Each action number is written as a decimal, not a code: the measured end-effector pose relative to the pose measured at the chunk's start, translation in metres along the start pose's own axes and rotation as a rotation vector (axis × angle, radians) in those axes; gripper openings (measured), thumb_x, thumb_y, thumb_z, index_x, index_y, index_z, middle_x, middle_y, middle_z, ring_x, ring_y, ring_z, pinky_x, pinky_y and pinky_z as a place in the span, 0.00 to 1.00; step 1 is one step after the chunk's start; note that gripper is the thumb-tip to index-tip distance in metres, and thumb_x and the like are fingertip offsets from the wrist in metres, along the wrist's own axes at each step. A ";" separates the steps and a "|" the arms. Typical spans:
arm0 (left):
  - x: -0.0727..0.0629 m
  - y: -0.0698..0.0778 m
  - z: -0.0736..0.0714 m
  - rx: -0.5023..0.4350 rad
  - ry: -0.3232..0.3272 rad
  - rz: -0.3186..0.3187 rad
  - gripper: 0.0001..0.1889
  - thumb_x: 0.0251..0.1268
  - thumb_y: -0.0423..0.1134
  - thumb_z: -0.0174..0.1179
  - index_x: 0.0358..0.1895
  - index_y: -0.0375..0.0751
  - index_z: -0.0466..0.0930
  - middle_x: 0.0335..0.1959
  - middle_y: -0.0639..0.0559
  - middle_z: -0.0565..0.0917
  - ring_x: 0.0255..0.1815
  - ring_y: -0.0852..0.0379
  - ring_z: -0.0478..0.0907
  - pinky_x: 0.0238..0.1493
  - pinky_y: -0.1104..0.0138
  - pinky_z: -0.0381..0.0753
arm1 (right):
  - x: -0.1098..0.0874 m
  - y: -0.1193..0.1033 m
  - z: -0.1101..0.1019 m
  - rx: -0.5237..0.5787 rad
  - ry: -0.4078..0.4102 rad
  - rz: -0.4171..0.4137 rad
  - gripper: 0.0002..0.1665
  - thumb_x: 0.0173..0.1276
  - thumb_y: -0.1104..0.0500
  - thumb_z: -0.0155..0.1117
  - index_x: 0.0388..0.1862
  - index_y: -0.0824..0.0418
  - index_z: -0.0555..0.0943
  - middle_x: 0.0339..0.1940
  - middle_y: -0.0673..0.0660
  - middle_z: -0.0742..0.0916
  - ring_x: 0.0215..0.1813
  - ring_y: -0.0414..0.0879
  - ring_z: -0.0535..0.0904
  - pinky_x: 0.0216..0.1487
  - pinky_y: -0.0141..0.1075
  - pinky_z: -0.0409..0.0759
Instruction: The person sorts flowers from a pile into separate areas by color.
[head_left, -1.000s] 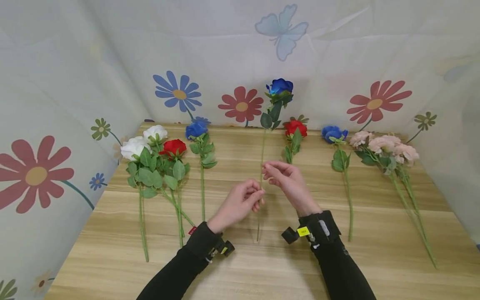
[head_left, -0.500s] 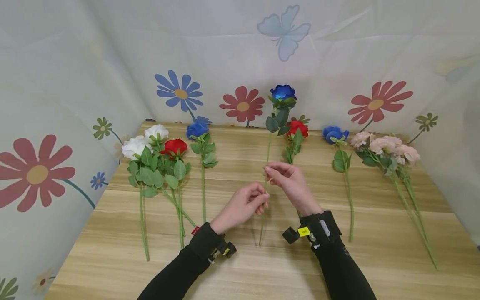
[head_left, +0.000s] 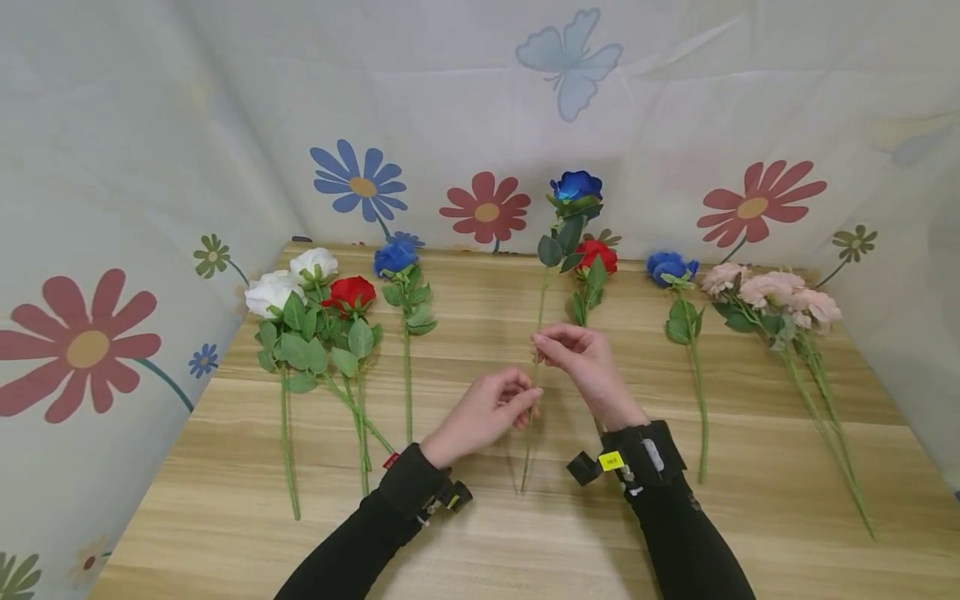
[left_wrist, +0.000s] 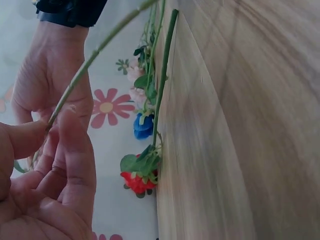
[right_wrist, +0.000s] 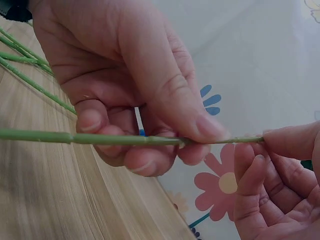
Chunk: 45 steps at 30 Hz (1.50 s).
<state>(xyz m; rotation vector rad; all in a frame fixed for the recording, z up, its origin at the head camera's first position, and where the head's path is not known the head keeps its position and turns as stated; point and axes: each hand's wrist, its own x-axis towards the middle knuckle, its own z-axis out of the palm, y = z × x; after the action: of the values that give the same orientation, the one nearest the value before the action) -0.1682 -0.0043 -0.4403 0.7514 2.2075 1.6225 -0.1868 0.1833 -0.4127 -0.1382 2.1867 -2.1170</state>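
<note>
A blue artificial rose (head_left: 577,187) is held nearly upright in the middle, its bloom against the back cloth and its bare stem end pointing down toward me. My left hand (head_left: 483,412) pinches the lower stem between thumb and fingertips. Just above it, my right hand (head_left: 588,371) pinches the same stem with thumb and index finger. In the right wrist view the green stem (right_wrist: 40,136) runs through both pinches, with a short length showing between them. Behind the right hand lies a red rose (head_left: 597,258), its stem partly hidden by that hand.
On the wooden table (head_left: 480,542), white roses (head_left: 273,293), a red rose (head_left: 350,293) and a blue rose (head_left: 395,258) lie to the left. Another blue rose (head_left: 670,268) and pale pink flowers (head_left: 772,289) lie right. A flower-printed cloth (head_left: 442,100) walls the back and sides.
The held blue rose has shifted right, its bloom dropping slightly and leaning further right over the red rose. Both hands moved slightly right with it, still pinching the stem.
</note>
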 end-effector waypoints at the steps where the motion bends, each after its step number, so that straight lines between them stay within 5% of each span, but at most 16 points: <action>1: -0.001 0.000 -0.001 0.021 0.006 0.000 0.12 0.78 0.40 0.54 0.46 0.32 0.79 0.35 0.39 0.85 0.30 0.55 0.83 0.36 0.62 0.86 | 0.000 0.000 0.000 -0.006 0.006 0.004 0.10 0.75 0.58 0.63 0.47 0.63 0.84 0.33 0.42 0.87 0.37 0.35 0.82 0.46 0.31 0.82; 5: -0.004 0.002 -0.007 0.116 0.041 0.002 0.15 0.80 0.44 0.52 0.50 0.35 0.81 0.38 0.45 0.87 0.39 0.50 0.85 0.40 0.69 0.82 | 0.000 -0.002 -0.002 -0.026 0.029 0.020 0.12 0.75 0.58 0.62 0.47 0.66 0.83 0.31 0.41 0.87 0.36 0.35 0.82 0.42 0.30 0.80; 13: -0.012 0.003 -0.021 0.307 0.109 0.004 0.17 0.80 0.47 0.51 0.57 0.39 0.81 0.51 0.46 0.88 0.53 0.50 0.85 0.57 0.58 0.83 | -0.009 -0.001 -0.009 -0.126 0.047 0.066 0.11 0.75 0.57 0.62 0.44 0.65 0.84 0.27 0.42 0.88 0.34 0.34 0.84 0.38 0.30 0.80; 20: -0.020 0.004 -0.042 0.453 0.186 -0.016 0.17 0.77 0.45 0.55 0.58 0.38 0.81 0.51 0.47 0.87 0.54 0.50 0.83 0.52 0.57 0.84 | -0.019 -0.001 -0.025 -0.152 0.073 0.090 0.08 0.75 0.60 0.61 0.41 0.65 0.82 0.25 0.41 0.87 0.31 0.34 0.83 0.39 0.29 0.81; 31: -0.035 0.001 -0.073 0.567 0.267 -0.099 0.19 0.77 0.45 0.55 0.61 0.36 0.80 0.57 0.42 0.85 0.58 0.45 0.82 0.56 0.52 0.82 | -0.032 0.002 -0.073 -0.360 0.132 0.108 0.12 0.75 0.57 0.61 0.44 0.67 0.82 0.23 0.41 0.82 0.30 0.38 0.77 0.37 0.33 0.78; 45: -0.044 -0.005 -0.082 0.622 0.308 -0.113 0.18 0.77 0.43 0.55 0.59 0.33 0.80 0.55 0.40 0.86 0.57 0.43 0.83 0.58 0.51 0.81 | -0.044 0.004 -0.122 -0.641 0.233 0.081 0.19 0.76 0.57 0.57 0.49 0.74 0.80 0.24 0.46 0.84 0.28 0.37 0.78 0.30 0.31 0.77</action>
<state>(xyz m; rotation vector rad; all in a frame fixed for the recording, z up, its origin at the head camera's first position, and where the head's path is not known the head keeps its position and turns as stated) -0.1761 -0.0954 -0.4217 0.5213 2.9675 1.0430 -0.1591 0.3099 -0.4124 0.1599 2.8725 -1.3771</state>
